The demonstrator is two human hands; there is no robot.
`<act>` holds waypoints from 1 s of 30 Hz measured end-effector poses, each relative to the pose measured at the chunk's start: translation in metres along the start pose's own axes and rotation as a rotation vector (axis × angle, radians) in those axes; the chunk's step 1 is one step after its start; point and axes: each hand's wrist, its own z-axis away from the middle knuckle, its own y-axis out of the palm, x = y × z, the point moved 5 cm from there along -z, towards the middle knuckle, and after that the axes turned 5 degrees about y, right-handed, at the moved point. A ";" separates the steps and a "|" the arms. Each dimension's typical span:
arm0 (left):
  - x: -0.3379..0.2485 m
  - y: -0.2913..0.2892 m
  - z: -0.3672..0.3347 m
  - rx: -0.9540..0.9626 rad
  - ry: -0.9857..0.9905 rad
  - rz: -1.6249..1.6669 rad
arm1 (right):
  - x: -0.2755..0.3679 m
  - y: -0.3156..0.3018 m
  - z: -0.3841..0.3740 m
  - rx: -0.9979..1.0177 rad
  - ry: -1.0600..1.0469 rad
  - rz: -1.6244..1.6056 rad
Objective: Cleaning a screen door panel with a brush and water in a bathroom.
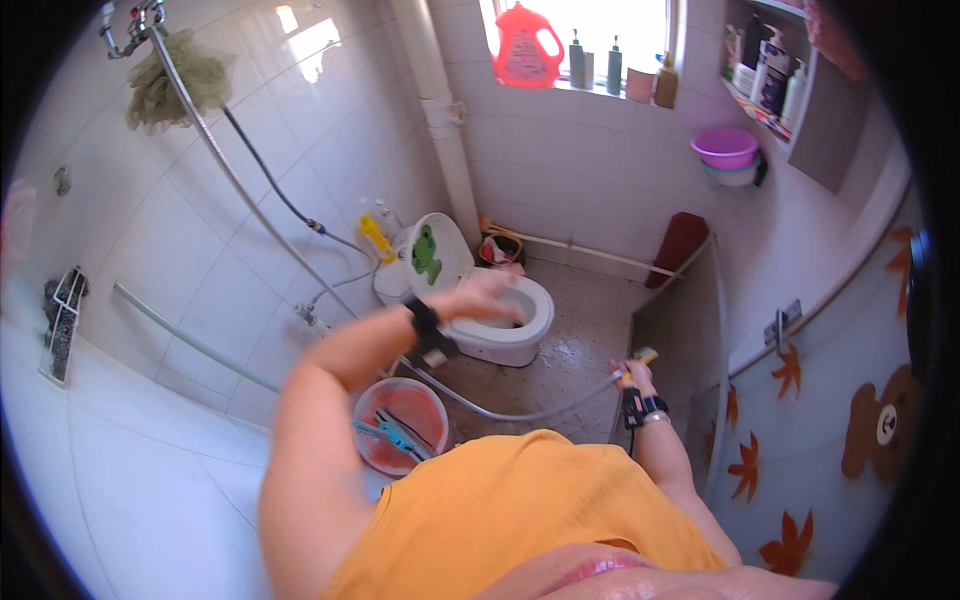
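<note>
My left hand (484, 300) reaches over the toilet (500, 345), its fingers spread and nothing visible in them. The white seat ring is down, and the lid (445, 250) with a green frog sticker stands raised behind it. Lower right, my right hand (637, 378) is closed around the end of a silver shower hose (490, 412). A small yellowish part sticks out past the fingers, too small to make out clearly. From the wall mixer (135, 30) the hose hangs down, passes behind my left forearm and sags across to my right hand. Both wrists wear black bands.
A bucket (403, 395) holding a blue-handled tool stands beside the toilet. Behind are a waste bin (500, 248) and a yellow bottle (376, 238). To the right are a glass panel (690, 330) and a stickered door (810, 450). Bottles line the windowsill (600, 92).
</note>
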 end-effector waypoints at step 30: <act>-0.149 -0.208 0.189 -1.002 -0.390 -1.435 | -0.017 -0.054 -0.038 0.156 0.396 0.276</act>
